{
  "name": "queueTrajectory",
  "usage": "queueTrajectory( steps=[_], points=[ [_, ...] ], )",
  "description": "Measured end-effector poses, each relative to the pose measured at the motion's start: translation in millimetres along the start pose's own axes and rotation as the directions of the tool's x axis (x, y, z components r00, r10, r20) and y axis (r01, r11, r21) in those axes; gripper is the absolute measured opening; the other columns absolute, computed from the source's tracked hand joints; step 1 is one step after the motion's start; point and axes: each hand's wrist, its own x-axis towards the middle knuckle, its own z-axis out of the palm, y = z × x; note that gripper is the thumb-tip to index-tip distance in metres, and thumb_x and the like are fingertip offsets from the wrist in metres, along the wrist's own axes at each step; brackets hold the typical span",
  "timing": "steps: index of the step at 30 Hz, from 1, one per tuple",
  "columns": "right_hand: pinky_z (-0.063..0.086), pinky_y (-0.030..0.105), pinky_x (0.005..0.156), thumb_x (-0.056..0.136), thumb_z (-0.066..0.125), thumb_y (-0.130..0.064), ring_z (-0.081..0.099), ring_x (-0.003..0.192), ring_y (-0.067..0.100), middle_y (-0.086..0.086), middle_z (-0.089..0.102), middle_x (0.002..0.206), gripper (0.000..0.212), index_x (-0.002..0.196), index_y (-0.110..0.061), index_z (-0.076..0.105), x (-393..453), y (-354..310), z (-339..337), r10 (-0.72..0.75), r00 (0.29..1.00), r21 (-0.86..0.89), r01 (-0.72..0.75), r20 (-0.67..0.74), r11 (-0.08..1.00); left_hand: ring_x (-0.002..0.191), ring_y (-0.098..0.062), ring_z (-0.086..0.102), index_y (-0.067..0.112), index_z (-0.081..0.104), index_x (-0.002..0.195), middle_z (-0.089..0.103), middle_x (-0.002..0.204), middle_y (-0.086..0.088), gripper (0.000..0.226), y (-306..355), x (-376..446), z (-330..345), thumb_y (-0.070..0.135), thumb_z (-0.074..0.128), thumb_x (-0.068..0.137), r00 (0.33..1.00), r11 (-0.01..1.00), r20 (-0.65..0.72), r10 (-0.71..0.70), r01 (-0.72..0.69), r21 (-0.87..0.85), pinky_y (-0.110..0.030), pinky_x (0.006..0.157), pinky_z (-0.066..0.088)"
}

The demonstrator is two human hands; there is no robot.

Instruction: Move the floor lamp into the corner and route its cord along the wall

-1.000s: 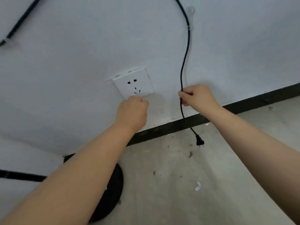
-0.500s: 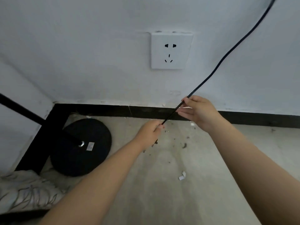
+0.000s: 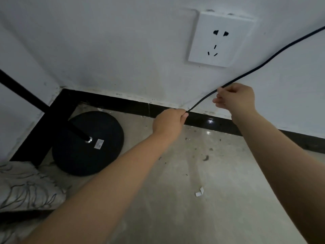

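Observation:
The floor lamp's round black base [image 3: 88,143] sits on the floor in the corner, its black pole [image 3: 26,93] rising to the upper left. A thin black cord [image 3: 263,65] runs down from the upper right across the white wall. My right hand [image 3: 234,99] pinches the cord. Lower down, my left hand [image 3: 169,121] is closed around the cord's end just above the black baseboard; the plug is hidden inside the fist. A white wall socket [image 3: 220,38] is mounted above both hands.
A black baseboard [image 3: 211,120] runs along the wall foot. A patterned white cushion or cloth [image 3: 26,187] lies at the lower left. A small white paper scrap [image 3: 199,192] and bits of dirt lie on the concrete floor.
My left hand left the socket and took the cord's hanging end. The view swung toward the corner and closer to the wall; both hands hold the cord stretched between them.

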Motion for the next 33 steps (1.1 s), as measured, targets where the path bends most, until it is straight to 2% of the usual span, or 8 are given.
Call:
queueTrajectory(
  steps=[3, 7, 12, 17, 20, 25, 29, 33],
  points=[
    [0.048, 0.021, 0.044, 0.089, 0.050, -0.011, 0.062, 0.050, 0.013, 0.006, 0.055, 0.061, 0.023, 0.065, -0.009, 0.050, 2.7, 6.8, 10.9, -0.104, 0.986, -0.191, 0.078, -0.130, 0.979, 0.086, -0.033, 0.058, 0.001, 0.065, 0.093, 0.065, 0.089, -0.019, 0.032, 4.8, 6.2, 3.4, 0.022, 0.041, 0.100, 0.999, 0.987, -0.050, 0.005, 0.003, 0.159, -0.028, 0.057, 0.032],
    [0.047, 0.037, 0.060, 0.089, 0.049, -0.013, 0.064, 0.073, 0.037, 0.013, 0.059, 0.067, 0.022, 0.069, -0.006, 0.051, 2.1, 19.2, 19.7, -0.269, 0.941, -0.299, 0.201, -0.206, 0.933, 0.097, -0.033, 0.056, 0.005, 0.065, 0.105, 0.064, 0.101, -0.019, 0.029, 4.9, 15.4, 6.6, 0.021, 0.041, 0.100, 0.999, 0.959, -0.033, 0.024, -0.014, 0.284, -0.029, 0.060, 0.030],
    [0.033, 0.029, 0.064, 0.090, 0.047, -0.013, 0.056, 0.080, 0.033, 0.025, 0.065, 0.092, 0.022, 0.087, 0.006, 0.057, 1.1, 31.1, 14.9, -0.355, 0.890, -0.447, 0.203, -0.288, 0.871, 0.097, -0.031, 0.057, 0.009, 0.065, 0.107, 0.064, 0.103, -0.015, 0.021, 9.1, 29.1, 16.2, 0.012, 0.047, 0.097, 0.999, 0.935, 0.003, 0.039, -0.038, 0.354, -0.029, 0.061, 0.032],
    [0.031, 0.027, 0.062, 0.090, 0.047, -0.014, 0.055, 0.075, 0.029, 0.023, 0.066, 0.090, 0.021, 0.087, 0.005, 0.057, 3.4, 36.9, 12.2, -0.277, 0.901, -0.377, 0.142, -0.333, 0.915, 0.099, -0.032, 0.056, 0.007, 0.065, 0.108, 0.064, 0.104, -0.016, 0.028, 8.2, 45.1, 16.6, 0.022, 0.042, 0.100, 0.998, 0.918, 0.008, 0.062, -0.060, 0.391, -0.030, 0.063, 0.030],
    [0.047, 0.039, 0.067, 0.091, 0.046, -0.016, 0.062, 0.076, 0.039, 0.024, 0.066, 0.086, 0.021, 0.084, 0.002, 0.056, 4.5, 40.8, 8.0, -0.205, 0.912, -0.287, 0.103, -0.355, 0.952, 0.098, -0.030, 0.056, 0.004, 0.065, 0.102, 0.067, 0.102, -0.014, 0.026, 10.3, 52.3, 8.4, 0.026, 0.051, 0.095, 0.988, 0.922, -0.107, 0.107, -0.059, 0.382, -0.031, 0.066, 0.033],
    [0.052, 0.044, 0.070, 0.091, 0.046, -0.016, 0.064, 0.077, 0.040, 0.014, 0.058, 0.075, 0.018, 0.074, -0.009, 0.047, 6.3, 41.8, -3.6, -0.079, 0.923, -0.169, 0.015, -0.377, 0.985, 0.060, -0.031, 0.065, -0.004, 0.063, 0.066, 0.068, 0.064, -0.020, 0.035, 21.0, 47.2, -6.0, 0.007, 0.091, 0.049, 0.939, 0.893, -0.213, 0.270, -0.161, 0.420, -0.028, 0.052, 0.052],
    [0.052, 0.047, 0.075, 0.093, 0.041, -0.020, 0.064, 0.081, 0.042, 0.013, 0.055, 0.074, 0.024, 0.075, -0.006, 0.049, 4.3, 42.0, -10.2, 0.030, 0.940, -0.097, -0.067, -0.340, 0.993, 0.070, -0.037, 0.066, -0.007, 0.065, 0.076, 0.070, 0.078, -0.025, 0.033, 18.1, 36.6, -4.5, 0.002, 0.087, 0.053, 0.951, 0.912, -0.193, 0.241, -0.153, 0.382, -0.037, 0.059, 0.055],
    [0.053, 0.049, 0.079, 0.091, 0.043, -0.021, 0.061, 0.075, 0.033, 0.005, 0.053, 0.064, 0.028, 0.070, -0.006, 0.053, -0.5, 43.0, -15.5, 0.135, 0.964, 0.048, -0.128, -0.227, 0.991, 0.093, -0.046, 0.061, -0.011, 0.062, 0.091, 0.066, 0.099, -0.034, 0.026, 14.2, 29.0, -19.6, 0.003, 0.060, 0.070, 0.830, 0.878, -0.349, 0.434, -0.303, 0.371, -0.044, 0.080, 0.050]
  ],
)
